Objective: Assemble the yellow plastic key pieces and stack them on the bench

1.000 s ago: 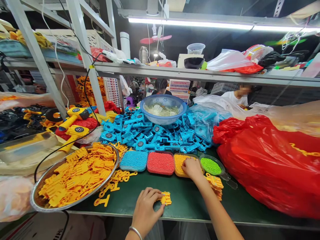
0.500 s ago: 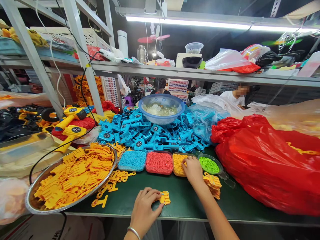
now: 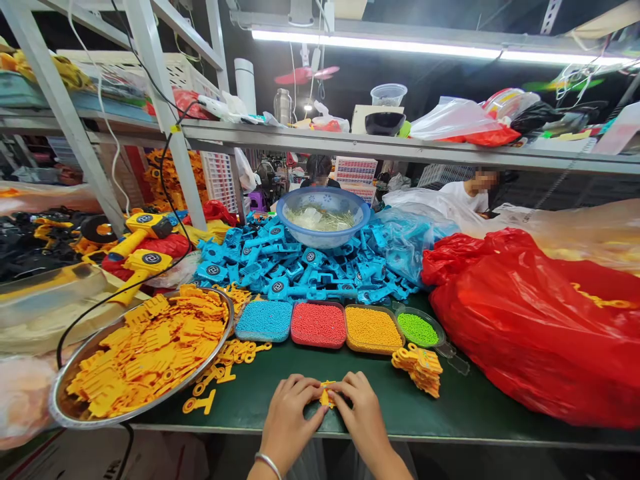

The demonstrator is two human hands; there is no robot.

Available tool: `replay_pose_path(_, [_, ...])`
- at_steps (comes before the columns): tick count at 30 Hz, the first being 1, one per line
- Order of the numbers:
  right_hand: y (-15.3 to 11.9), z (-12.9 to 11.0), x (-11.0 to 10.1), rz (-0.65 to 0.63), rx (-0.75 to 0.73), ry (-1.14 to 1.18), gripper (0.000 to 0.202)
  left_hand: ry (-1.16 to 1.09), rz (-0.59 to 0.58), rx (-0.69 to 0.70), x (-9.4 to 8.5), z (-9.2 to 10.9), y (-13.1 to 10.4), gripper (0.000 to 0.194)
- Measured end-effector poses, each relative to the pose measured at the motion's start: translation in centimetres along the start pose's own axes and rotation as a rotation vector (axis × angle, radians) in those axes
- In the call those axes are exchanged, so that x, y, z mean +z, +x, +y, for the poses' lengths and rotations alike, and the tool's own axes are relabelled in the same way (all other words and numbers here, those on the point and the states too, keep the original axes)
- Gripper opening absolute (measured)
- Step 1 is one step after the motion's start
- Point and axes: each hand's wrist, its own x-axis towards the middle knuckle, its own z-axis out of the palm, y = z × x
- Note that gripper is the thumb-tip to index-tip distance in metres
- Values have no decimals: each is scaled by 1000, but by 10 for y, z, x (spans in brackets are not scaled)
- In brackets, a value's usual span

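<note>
Near the front edge of the green table, a small flat yellow plastic piece (image 3: 327,393) lies between my two hands. My left hand (image 3: 296,405) grips its left side between thumb and fingers. My right hand (image 3: 359,408) presses its thumb and forefinger together over the right part of the piece; whatever is between those fingertips is hidden. Beyond the hands stand trays of small beads: blue (image 3: 264,321), red (image 3: 319,325) and yellow (image 3: 374,328), plus a round dish of green beads (image 3: 419,330). A stack of yellow pieces (image 3: 419,369) sits to the right.
At left, a metal bowl (image 3: 56,395) holds many yellow plastic parts, with loose ones beside it. Blue toy parts (image 3: 300,267) are heaped behind the trays under a blue basin (image 3: 324,233). A big red bag (image 3: 530,327) fills the right. Two people are farther back.
My right hand has come away from the yellow bead tray, moving down and left to the yellow piece. My left hand has stayed in place, holding it.
</note>
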Motion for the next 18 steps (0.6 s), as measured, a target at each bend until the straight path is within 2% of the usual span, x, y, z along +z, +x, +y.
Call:
replay_pose_path(3, [2, -3, -3, -57, -28, -19, 22, 3, -18, 0, 0, 0, 0, 9])
replay_pose_path(6, [2, -3, -4, -62, -45, 1, 25, 8, -15, 5, 0, -1, 0, 9])
replay_pose_path(13, [3, 5, -3, 79, 72, 120, 29, 10, -10, -1, 1, -2, -1, 9])
replay_pose_path(18, [2, 3, -5, 2, 19, 39, 21, 2, -28, -4, 1, -1, 0, 9])
